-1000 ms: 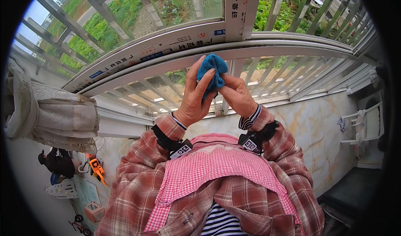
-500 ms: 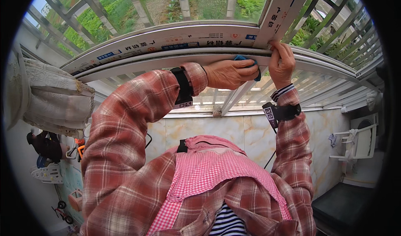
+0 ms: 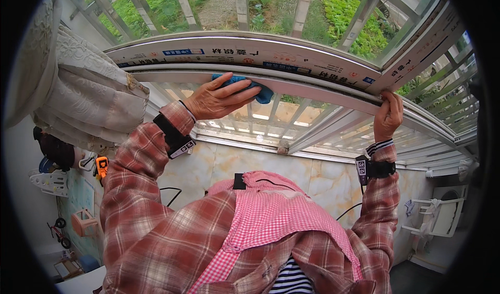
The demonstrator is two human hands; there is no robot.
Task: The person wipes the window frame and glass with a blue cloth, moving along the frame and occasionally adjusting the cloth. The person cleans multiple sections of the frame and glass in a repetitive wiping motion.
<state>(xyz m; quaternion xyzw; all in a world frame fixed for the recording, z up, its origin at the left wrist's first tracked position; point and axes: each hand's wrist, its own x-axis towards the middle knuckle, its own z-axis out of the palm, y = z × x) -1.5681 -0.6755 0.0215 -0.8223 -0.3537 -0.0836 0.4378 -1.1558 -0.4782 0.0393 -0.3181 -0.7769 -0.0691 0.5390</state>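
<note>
A crumpled blue cloth [image 3: 264, 94] lies against the white window rail [image 3: 307, 91] under my left hand [image 3: 221, 97]. The fingers of that hand stretch across the cloth and press it to the rail, with the thumb on the rail's upper side. Farther right, my right hand [image 3: 388, 118] has its fingers curled at the rail's edge, beside the upright of the window frame [image 3: 411, 70]. Part of the cloth is hidden beneath the left fingers. Printed film strips cover the outer frame [image 3: 229, 52] just beyond the rail.
Pale lace curtains [image 3: 99, 86] hang at the left, close to my left arm. Metal bars [image 3: 241, 5] stand outside the glass, with green plants behind them. A white chair [image 3: 440, 216] is at the right, and a small stool [image 3: 83, 222] is on the left.
My left hand has slid left along the rail with the blue cloth, and its fingers have straightened. My right hand stays near the frame's upright. The view has shifted left.
</note>
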